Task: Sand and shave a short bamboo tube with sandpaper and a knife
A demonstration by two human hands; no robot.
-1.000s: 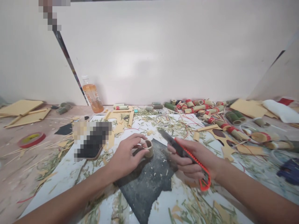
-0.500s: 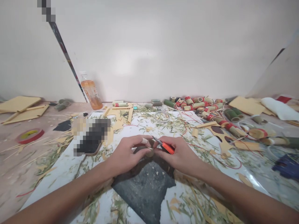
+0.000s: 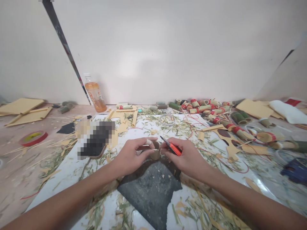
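Note:
My left hand (image 3: 130,156) is closed, its thumb and fingers gripping a short bamboo tube (image 3: 155,154) from the left. A pale wrap circles one of its fingers. The tube stands with its open end up over a dark, ragged-edged sheet (image 3: 151,191). My right hand (image 3: 188,156) is wrapped round an orange and black utility knife (image 3: 175,149), whose tip points up and left beyond the tube. Fingertips of the right hand are close to the tube's right side; whether they touch it I cannot tell.
Shavings and a white board (image 3: 64,179) lie beneath. A blurred phone (image 3: 96,143), drink bottle (image 3: 95,97) and red tape roll (image 3: 33,138) are left. Bamboo pieces with red bands (image 3: 241,132) pile up at right, near a dark blue object (image 3: 296,171). A wire coil (image 3: 167,119) sits behind.
My hands have parted slightly, and the tube's open end now shows between them. The knife has shifted a little right, away from the tube. The whole view has shifted slightly.

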